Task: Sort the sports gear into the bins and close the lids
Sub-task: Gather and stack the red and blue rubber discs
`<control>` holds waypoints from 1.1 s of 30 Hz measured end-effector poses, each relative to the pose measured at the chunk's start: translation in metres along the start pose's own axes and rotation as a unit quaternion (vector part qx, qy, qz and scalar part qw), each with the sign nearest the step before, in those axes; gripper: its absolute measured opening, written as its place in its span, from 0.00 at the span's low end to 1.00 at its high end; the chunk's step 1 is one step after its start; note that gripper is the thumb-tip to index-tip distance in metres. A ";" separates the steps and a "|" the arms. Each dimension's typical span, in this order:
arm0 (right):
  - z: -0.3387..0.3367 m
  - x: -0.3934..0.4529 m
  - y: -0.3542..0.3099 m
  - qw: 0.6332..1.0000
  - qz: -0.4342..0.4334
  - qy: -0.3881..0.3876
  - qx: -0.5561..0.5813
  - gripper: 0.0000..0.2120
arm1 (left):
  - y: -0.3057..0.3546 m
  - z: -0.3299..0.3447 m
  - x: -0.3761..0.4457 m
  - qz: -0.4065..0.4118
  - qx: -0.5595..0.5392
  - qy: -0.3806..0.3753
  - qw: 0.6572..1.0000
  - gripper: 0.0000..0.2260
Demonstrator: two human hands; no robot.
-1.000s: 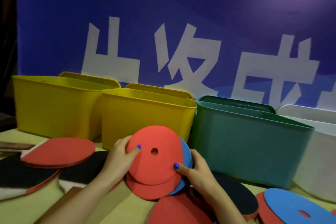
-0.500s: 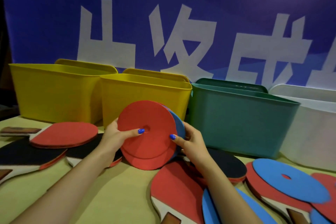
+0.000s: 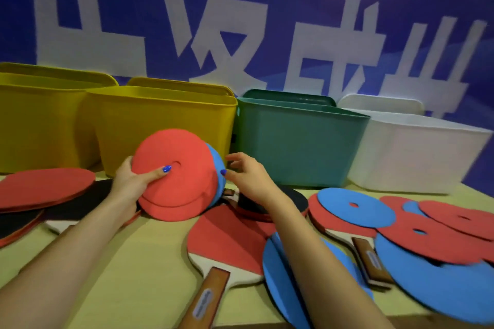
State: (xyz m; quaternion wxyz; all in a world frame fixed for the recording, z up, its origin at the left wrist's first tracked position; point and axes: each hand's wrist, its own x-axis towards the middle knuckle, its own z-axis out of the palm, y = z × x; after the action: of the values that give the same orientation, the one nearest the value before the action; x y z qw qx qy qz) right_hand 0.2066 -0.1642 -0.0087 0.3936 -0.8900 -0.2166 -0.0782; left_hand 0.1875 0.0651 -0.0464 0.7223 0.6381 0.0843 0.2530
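My left hand (image 3: 131, 184) grips a tilted stack of foam discs (image 3: 176, 176), two red in front and a blue one behind, thumb across the front red face. My right hand (image 3: 247, 177) hovers at the stack's right edge with fingers spread loose; only the thumb tip meets the blue disc. Behind stand four open bins: two yellow (image 3: 40, 120) (image 3: 160, 120), one green (image 3: 299, 141), one white (image 3: 417, 152), each with its lid upright at the back. A red paddle (image 3: 230, 243) lies below the stack.
More paddles lie at the left (image 3: 45, 187) and a black one (image 3: 275, 203) under my right wrist. Loose blue (image 3: 352, 207) and red discs (image 3: 438, 238) cover the table's right side, over another paddle. Bare tabletop (image 3: 133, 262) shows between my forearms.
My right hand has loosened and drawn slightly off the stack's edge, leaving my left hand holding it. The view has tipped down, showing more of the table.
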 end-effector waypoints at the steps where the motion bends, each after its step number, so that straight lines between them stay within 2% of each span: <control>1: -0.010 -0.005 -0.004 0.999 -0.002 -0.013 -0.035 0.20 | -0.001 0.000 0.002 0.001 0.005 0.003 1.000 0.34; 5: -0.065 -0.034 -0.022 0.965 -0.023 -0.085 -0.247 0.10 | -0.005 0.002 0.006 0.004 0.016 0.012 1.000 0.32; 7: -0.092 -0.056 -0.030 0.934 0.045 -0.237 -0.263 0.09 | -0.005 0.002 0.006 0.001 0.020 0.016 1.000 0.33; 9: -0.104 -0.081 -0.030 0.862 0.140 -0.391 -0.293 0.22 | -0.006 0.001 0.005 -0.003 0.024 0.016 1.000 0.33; 10: -0.103 -0.092 -0.024 0.829 0.162 -0.415 -0.338 0.30 | -0.007 0.001 0.005 -0.004 0.026 0.017 0.999 0.33; 12: -0.098 -0.108 -0.008 0.809 0.155 -0.391 -0.410 0.39 | -0.008 0.002 0.006 -0.005 0.032 0.022 0.999 0.34; 15: -0.093 -0.110 0.011 0.836 0.154 -0.350 -0.394 0.39 | -0.006 0.002 0.004 -0.002 0.039 0.022 0.999 0.34; 16: -0.096 -0.107 0.014 0.844 0.153 -0.342 -0.385 0.36 | -0.006 0.002 0.004 -0.003 0.043 0.021 0.999 0.34; 19: -0.108 -0.096 0.020 0.881 0.118 -0.331 -0.316 0.16 | -0.005 0.003 -0.001 -0.006 0.051 0.018 0.999 0.34; 21: -0.120 -0.087 0.019 0.927 0.113 -0.306 -0.186 0.06 | -0.004 0.004 -0.002 -0.010 0.050 0.012 0.999 0.34; 23: -0.131 -0.078 0.012 0.956 0.118 -0.267 -0.009 0.04 | -0.004 0.003 -0.003 -0.010 0.047 0.010 0.999 0.33; 25: -0.132 -0.065 0.003 0.967 0.109 -0.190 0.133 0.06 | -0.004 0.003 -0.004 -0.008 0.042 0.008 0.999 0.30; 27: -0.116 -0.049 -0.005 0.967 0.091 -0.090 0.221 0.06 | -0.004 0.004 -0.004 -0.001 0.033 0.009 0.999 0.27; 30: -0.070 -0.024 -0.010 0.968 0.073 0.023 0.240 0.04 | -0.009 0.003 -0.001 -0.004 0.015 0.009 1.000 0.23; 33: -0.027 -0.002 -0.001 0.967 0.064 0.141 0.203 0.12 | -0.012 0.002 0.005 -0.015 -0.012 0.020 1.000 0.13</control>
State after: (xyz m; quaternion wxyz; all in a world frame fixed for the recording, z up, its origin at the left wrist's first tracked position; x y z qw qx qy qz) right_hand 0.2048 -0.1838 0.0093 0.5964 -0.7837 -0.1126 -0.1318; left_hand 0.1953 0.0651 -0.0571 0.7316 0.6232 0.1048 0.2556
